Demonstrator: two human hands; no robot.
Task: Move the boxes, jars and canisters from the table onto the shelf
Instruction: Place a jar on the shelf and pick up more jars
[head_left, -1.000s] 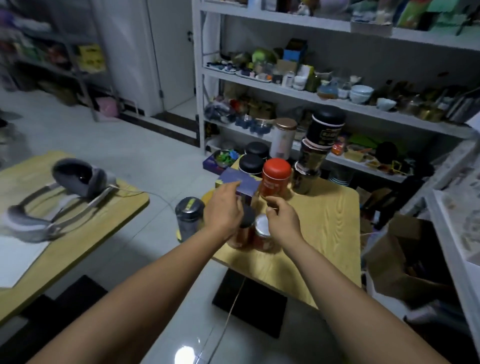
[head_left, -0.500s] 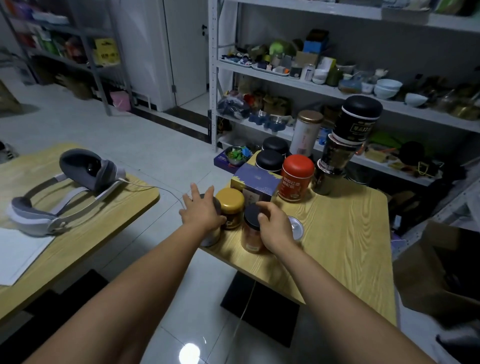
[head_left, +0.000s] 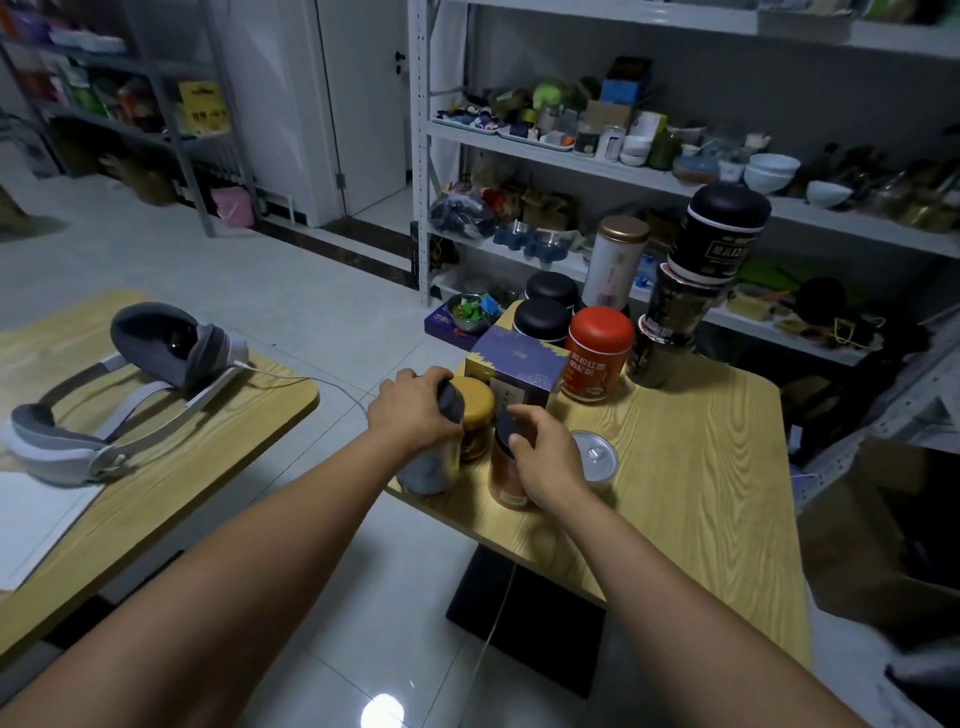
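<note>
Gripping: two jars at the near-left corner of the table (head_left: 691, 499), one per hand; judged the opening of a first carry.
Left hand (head_left: 410, 410): clenched round the top of the grey jar (head_left: 428, 467), which stands at the table's very edge.
Right hand (head_left: 540, 452): grasping the orange jar (head_left: 506, 480) by its dark lid; whether either jar is off the wood yet cannot be told.
Between them: yellow-lid jar (head_left: 472, 415), touching or just beside both.
Beside right hand: small tin (head_left: 595, 460), silver pull-top, ungripped.
Middle row: purple box (head_left: 511, 371); red canister (head_left: 597, 353) just beside it.
Back row: two black-lid jars (head_left: 543, 317); white canister (head_left: 613, 265) with a gold lid; leaning stack of three black canisters (head_left: 696, 291).
Shelf (head_left: 597, 166): crowded with bowls, cups and oddments; none of the table's stock is identifiable there.
Done: nothing, so far as can be judged.
Left: all of it, about a dozen pieces.
Hazard: the tilted stack looks ready to topple if the table is jogged.
</note>
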